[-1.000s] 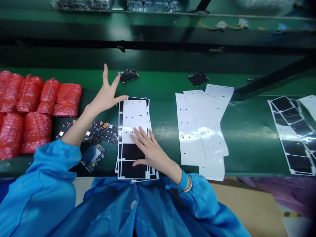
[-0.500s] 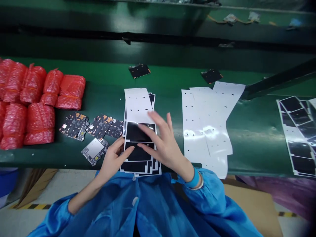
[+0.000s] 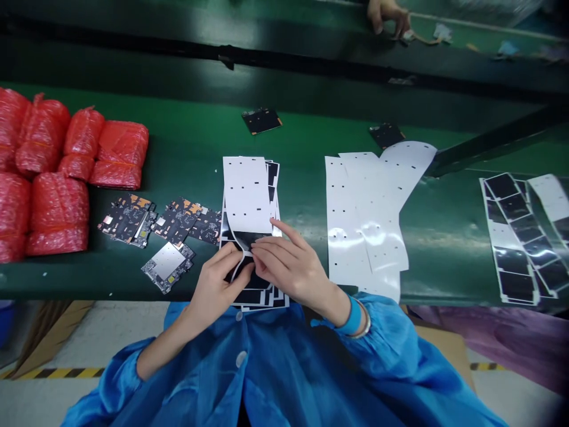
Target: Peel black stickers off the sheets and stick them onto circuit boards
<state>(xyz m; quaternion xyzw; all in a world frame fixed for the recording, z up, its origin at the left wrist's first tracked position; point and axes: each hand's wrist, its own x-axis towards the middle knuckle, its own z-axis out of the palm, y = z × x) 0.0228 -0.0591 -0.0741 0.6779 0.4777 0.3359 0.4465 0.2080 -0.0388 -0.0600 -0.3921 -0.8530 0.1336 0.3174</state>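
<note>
In front of me lies a stack of sticker sheets (image 3: 280,299) with black rectangles. The top sheet (image 3: 246,187) has a bare white upper part with small dark marks, and its lower part is bent up. My left hand (image 3: 219,279) pinches the left edge of this sheet between thumb and fingers. With fingertips together, my right hand (image 3: 296,270) grips the edge of a black sticker (image 3: 248,238) near the bend. The exact contact of the fingertips is partly hidden. Left of the stack, several circuit boards (image 3: 175,220) lie beside my left hand, one with a silver shield (image 3: 166,263).
Red bubble-wrapped bundles (image 3: 118,155) are piled at the left. White backing sheets (image 3: 355,207) lie to the right, more black sticker sheets (image 3: 511,237) at far right. Two dark boards (image 3: 262,121) rest at the back. Another person's hand (image 3: 389,15) shows at the top.
My right hand has come down from above the sheet, its spread fingers now closed at the sticker's edge. The sheet is now bent up in my left hand. Another person's hand has appeared.
</note>
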